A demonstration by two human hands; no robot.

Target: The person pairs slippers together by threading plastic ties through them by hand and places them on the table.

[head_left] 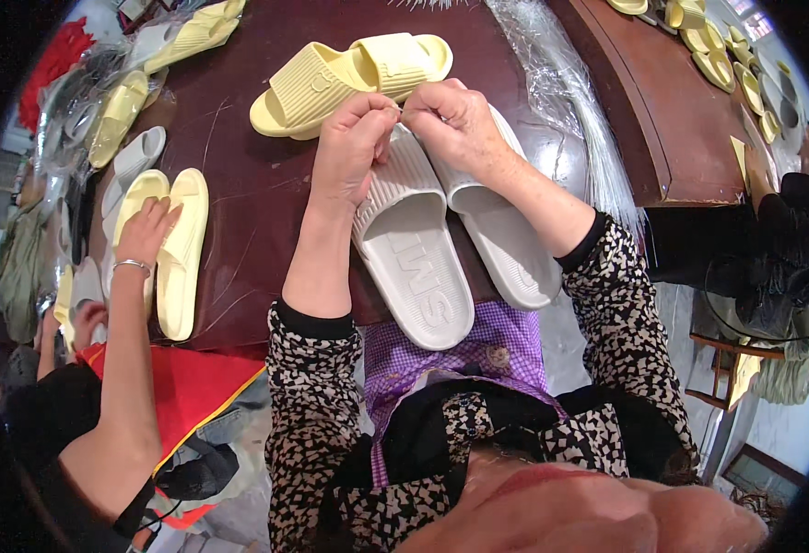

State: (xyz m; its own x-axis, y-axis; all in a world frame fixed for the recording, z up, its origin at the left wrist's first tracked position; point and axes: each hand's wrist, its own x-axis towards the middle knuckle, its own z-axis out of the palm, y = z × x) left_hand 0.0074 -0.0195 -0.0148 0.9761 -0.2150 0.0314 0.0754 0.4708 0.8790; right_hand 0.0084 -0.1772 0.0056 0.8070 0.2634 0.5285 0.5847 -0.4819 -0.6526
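Left hand (357, 147) and right hand (460, 127) nearly meet just on my side of the yellow slippers (317, 88), fingertips pinched on what I cannot tell, the grey slippers (416, 267) lying nearer me than that pair, so I should keep both pinches light and even.

The left forearm (318, 253) is stretched toward the far side, the right forearm (543, 203) angled in toward the left. The left hand (357, 143) and right hand (452, 127) are curled, their pinched fingertips brought just beside each other.
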